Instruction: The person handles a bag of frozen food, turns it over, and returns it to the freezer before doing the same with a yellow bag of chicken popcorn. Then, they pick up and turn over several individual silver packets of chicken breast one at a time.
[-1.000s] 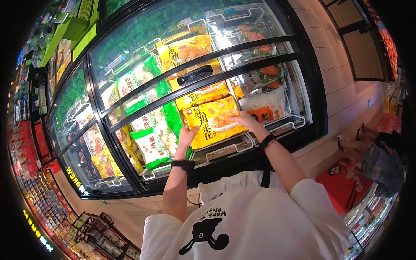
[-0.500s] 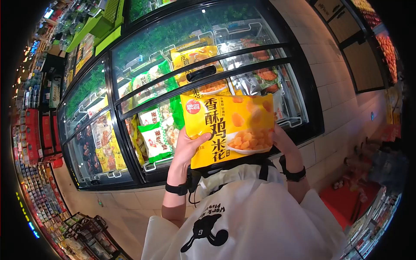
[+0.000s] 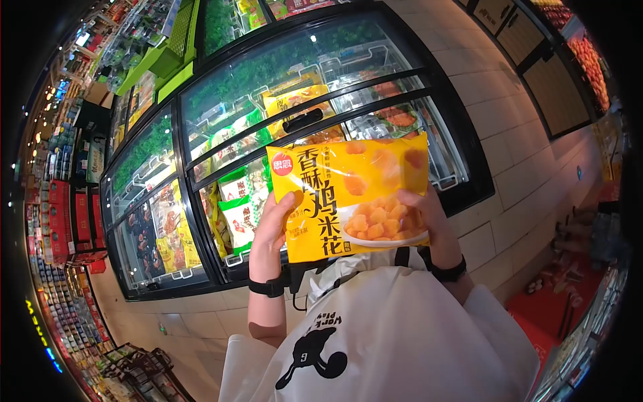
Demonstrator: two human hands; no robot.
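A yellow bag of frozen popcorn chicken (image 3: 375,181) is held up in front of my body, its printed front facing me. My left hand (image 3: 271,218) grips its left edge, thumb on the front. At the right edge my right hand (image 3: 425,208) clasps it the same way, thumb over the front; the other fingers are behind the bag. Beyond it stands a chest freezer with black-framed glass lids (image 3: 268,144). Inside lie green-and-white bags (image 3: 238,218), another yellow bag (image 3: 295,100) and clear packs of reddish food (image 3: 392,117).
A dark lid handle (image 3: 303,120) sits just above the bag. Red boxes (image 3: 60,221) and packed shelves run along the left. A dark rack (image 3: 140,368) stands at lower left. Tiled floor (image 3: 495,147) extends to the right, with a red mat (image 3: 536,321) at lower right.
The bag has come slightly left in view and sits more level, with both hands still on it. My right thumb now shows on its front. The view has shifted a little.
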